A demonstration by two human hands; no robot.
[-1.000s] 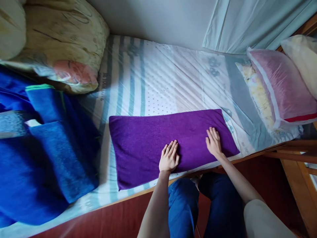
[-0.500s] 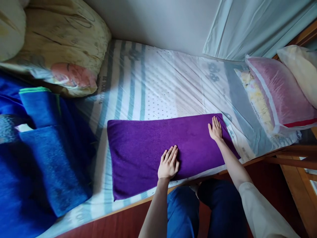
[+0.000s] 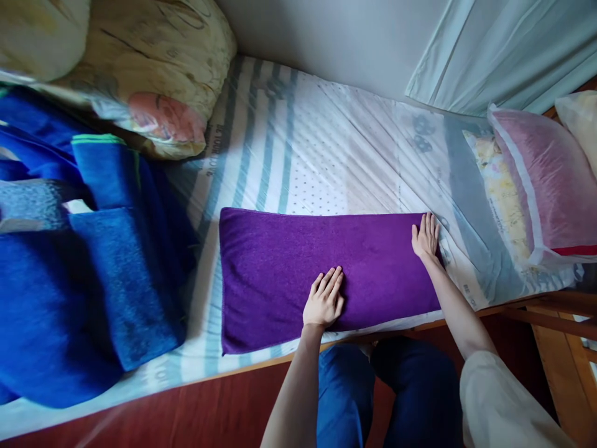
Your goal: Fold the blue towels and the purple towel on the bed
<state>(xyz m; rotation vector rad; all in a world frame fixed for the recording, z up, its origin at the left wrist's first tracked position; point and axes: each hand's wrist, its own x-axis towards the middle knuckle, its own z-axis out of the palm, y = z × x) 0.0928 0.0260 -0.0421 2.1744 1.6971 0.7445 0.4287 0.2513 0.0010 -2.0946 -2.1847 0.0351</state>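
Observation:
A purple towel (image 3: 280, 274) lies spread in a long rectangle along the near edge of the bed, with small wrinkles at its left end. My left hand (image 3: 324, 298) rests flat on its lower middle, fingers slightly apart. Near the towel's upper right corner, my right hand (image 3: 425, 236) lies palm down with fingers extended, close to the right edge. Neither hand grips the cloth.
Folded blue towels (image 3: 125, 280) are heaped at the left, below a large yellowish bundle (image 3: 172, 68). A pink pillow in a clear cover (image 3: 550, 180) sits at the right. Striped sheet (image 3: 326, 149) covers the bed; a pale curtain (image 3: 494, 56) hangs behind.
The view has shifted, moving the bed's contents rightward. My right hand has slid toward the towel's upper right corner. My left hand remains flat on the towel's lower middle.

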